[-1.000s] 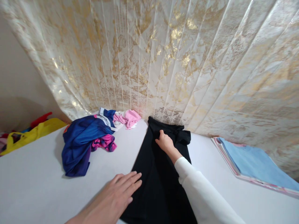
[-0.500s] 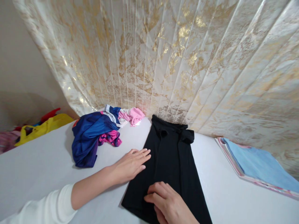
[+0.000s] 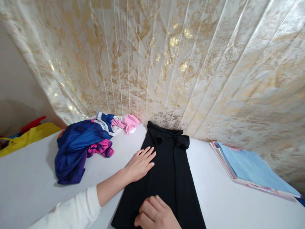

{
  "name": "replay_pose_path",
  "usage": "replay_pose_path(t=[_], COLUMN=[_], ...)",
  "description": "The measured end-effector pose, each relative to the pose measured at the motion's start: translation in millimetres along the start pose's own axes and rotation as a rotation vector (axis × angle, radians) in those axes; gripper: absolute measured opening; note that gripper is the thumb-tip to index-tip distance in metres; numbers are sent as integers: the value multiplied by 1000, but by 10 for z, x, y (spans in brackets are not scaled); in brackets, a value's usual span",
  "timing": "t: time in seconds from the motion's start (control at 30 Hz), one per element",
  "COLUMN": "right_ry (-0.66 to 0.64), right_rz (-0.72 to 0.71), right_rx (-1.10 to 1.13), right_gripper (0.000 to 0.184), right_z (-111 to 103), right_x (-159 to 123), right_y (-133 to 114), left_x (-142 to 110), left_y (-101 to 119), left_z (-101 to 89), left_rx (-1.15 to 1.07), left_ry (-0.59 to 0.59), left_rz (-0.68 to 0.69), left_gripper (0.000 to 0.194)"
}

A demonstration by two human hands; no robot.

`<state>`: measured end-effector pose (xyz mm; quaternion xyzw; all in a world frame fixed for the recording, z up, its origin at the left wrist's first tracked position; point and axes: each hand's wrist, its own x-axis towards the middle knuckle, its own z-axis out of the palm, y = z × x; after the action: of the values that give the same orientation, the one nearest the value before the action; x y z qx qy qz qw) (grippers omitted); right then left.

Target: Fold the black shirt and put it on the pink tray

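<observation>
Garment [image 3: 164, 171], black, lies under left hand [image 3: 140, 164], fingers slightly apart (likely steadying), right hand [image 3: 157, 214] curled lower down it, clamping unclear.

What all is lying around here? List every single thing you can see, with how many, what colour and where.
Black garment: one, black, spread in the centre
Loose clothes: heap, count unclear; blue, pink, white; left of the black garment
Folded pile: one, light blue on top, pink and white edges below, right
Covered surface: one, white, beneath the clothes
Curtain: one, cream and gold, behind
Wall: one, greyish, far left
Yellow item: one, yellow, left edge
Red item: one, red, behind the yellow one
Left hand: one, bare, white sleeve, flat on the black garment
Right hand: one, bare, curled over its lower part
</observation>
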<state>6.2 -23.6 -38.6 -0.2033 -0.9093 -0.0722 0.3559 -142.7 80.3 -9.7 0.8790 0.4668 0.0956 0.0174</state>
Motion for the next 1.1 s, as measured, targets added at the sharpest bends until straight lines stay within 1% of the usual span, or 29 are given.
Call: replay_pose_path(t=[0.07, 0.13, 0.23, 0.27, 0.33, 0.43, 0.5, 0.57, 0.67, 0.77, 0.87, 0.93, 1.0, 1.1], right_ry=[26, 50, 37, 15, -71, -185, -223, -252, -327, -363, -370, -387, -429, -506], right_rz=[10, 9, -4, 23, 155, 403, 491, 531, 555, 566, 581, 605, 658, 768], right_rx=[-3, -20, 8, 31, 27, -134, -237, -298, -349, -358, -331, -281, -205, -114], right_gripper=[23, 24, 20, 20, 27, 43, 52, 56, 60, 65, 70, 71, 65, 55], right_z=[27, 4, -156, -237, -404, -561, -563, -508, -410, -351, -345, -395, -489, -624], right_x=[13, 47, 66, 44, -62, -342, -538, -679, -750, -731, -714, -696, -647, -497], right_y=[-21, -27, 54, 114, 278, 565, 722, 816, 826, 732, 642, 650, 750, 1065], left_x=[-9, -19, -51, -70, -119, -179, -185, -164, -134, -155, -211, -222, -173, 41], left_y=[-7, -14, 11, 36, 119, 281, 366, 402, 370, 304, 257, 225, 174, 54], left_z=[5, -2, -30, -43, -71, -88, -62, -5, 105, 193, 231, 222, 188, 131], left_rx=[-8, -15, -9, 0, 11, -17, -47, -56, -46, -41, -48, -65, -84, -68], left_ry=[4, 9, 16, 18, 16, 2, 3, 13, 38, 80, 132, 124, 73, 15], left_rz=[-13, -14, -23, -36, -64, -94, -111, -125, -112, -75, -51, -45, -56, -95], left_gripper=[46, 46, 46, 46, 47, 50, 54, 60, 67, 68, 68, 69, 65, 55])
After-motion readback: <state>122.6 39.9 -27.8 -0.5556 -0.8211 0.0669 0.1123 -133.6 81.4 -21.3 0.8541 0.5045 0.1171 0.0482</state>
